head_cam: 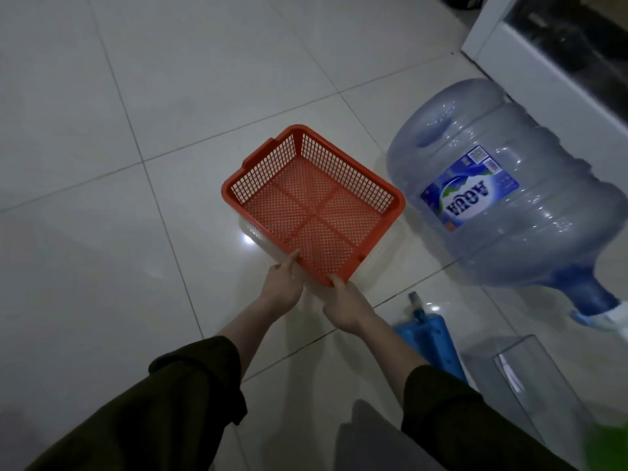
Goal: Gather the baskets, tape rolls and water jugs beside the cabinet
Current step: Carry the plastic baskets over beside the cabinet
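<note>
Glossy pale floor tiles fill most of my feed, with the white cabinet cutting in at the top right. Right below it a big water jug lies on its side, neck pointing back toward me, so that one looks roughly in place already. Just left of the jug is the red mesh basket, tilted. I honestly can't tell if it's touching the floor. A clear plastic tub and some blue tool sit lower right. My left hand and right hand both pinch the basket's near rim, thumbs on top. I'd say I'm mid basket-placing: next I'd slide it in toward the cabinet without bumping the jug, then let go.
</note>
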